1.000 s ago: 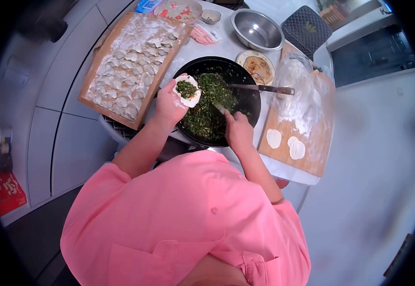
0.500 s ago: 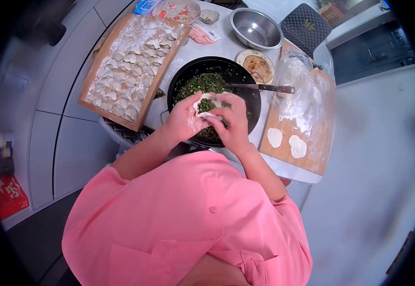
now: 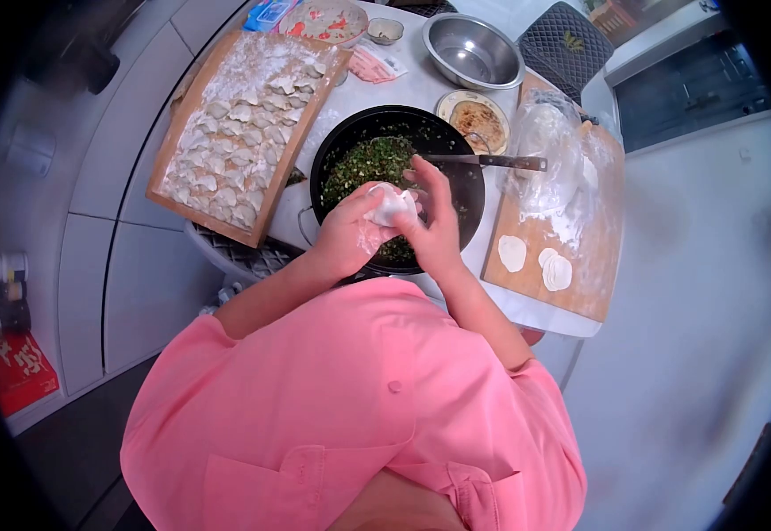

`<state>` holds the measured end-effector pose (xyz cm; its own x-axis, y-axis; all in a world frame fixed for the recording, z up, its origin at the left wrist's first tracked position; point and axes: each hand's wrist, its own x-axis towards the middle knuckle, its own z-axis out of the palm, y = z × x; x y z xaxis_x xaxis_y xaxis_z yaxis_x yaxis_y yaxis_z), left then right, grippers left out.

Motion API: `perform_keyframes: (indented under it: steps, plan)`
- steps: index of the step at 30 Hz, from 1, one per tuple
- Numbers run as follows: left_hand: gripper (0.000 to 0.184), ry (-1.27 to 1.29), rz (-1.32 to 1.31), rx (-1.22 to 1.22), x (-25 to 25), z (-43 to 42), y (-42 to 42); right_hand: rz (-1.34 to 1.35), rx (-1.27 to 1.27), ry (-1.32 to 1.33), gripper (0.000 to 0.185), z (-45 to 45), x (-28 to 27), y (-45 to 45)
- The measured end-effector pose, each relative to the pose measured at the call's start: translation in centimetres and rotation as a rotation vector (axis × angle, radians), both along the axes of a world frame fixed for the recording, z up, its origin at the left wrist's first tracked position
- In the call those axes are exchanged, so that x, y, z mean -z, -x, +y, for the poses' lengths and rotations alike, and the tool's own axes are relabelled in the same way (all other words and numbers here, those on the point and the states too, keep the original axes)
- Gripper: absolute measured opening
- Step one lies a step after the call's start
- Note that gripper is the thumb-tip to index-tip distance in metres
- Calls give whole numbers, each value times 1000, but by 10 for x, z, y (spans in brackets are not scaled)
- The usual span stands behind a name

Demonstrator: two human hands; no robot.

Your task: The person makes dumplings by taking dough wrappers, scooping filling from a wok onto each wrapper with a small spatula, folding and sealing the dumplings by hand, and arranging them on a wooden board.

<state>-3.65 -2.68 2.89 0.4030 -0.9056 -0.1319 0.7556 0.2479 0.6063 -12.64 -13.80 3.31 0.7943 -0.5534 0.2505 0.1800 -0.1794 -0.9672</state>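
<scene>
Over the black pan, a white dumpling with its wrapper folded over sits between my two hands. My left hand cups it from the left, with the thumb along its top. My right hand has its thumb against the dumpling's right edge and its index finger raised. Beneath both hands is the wide black pan, holding chopped green filling. A knife-like utensil with a dark handle lies across the pan's right rim.
To the left, a floured wooden board carries rows of dumplings. The right-hand board holds round wrappers, flour and a clear plastic bag. Behind the pan are a steel bowl and a plate with a browned flatbread.
The open wrapper with green filling showing is now folded over, and the filling is hidden inside. My right hand's index finger has lifted away from the dough.
</scene>
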Motion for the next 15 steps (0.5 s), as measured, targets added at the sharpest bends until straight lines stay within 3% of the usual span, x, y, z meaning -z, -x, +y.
perform_keyframes:
  steps: [1, 4, 7, 9, 10, 12, 14, 15]
  plan:
    - [25, 23, 24, 3, -1, 0, -1, 79, -37, 152, 86, 0, 1, 3]
    - [24, -32, -37, -25, -11, 5, 1, 139, -53, 289, 88, 4, 6, 4]
    - [23, -60, -347, -11, -12, 6, 2, 156, -72, 253, 74, 2, 6, 0]
    - [21, 41, 281, 95, -5, 3, 1, 150, -95, 255, 64, 3, 3, -1]
    - [21, 40, 280, 97, -7, 4, 3, 157, -104, 229, 53, 5, -2, -2]
    - [21, 26, -96, 38, -13, 6, 7, 164, -113, 202, 44, 6, -4, -2]
    - [25, -11, -447, -27, -12, 5, 6, 221, -28, 455, 35, 5, -2, -3]
    - [27, -25, -561, -46, -9, 4, 7, 220, -28, 455, 35, 4, -3, -2]
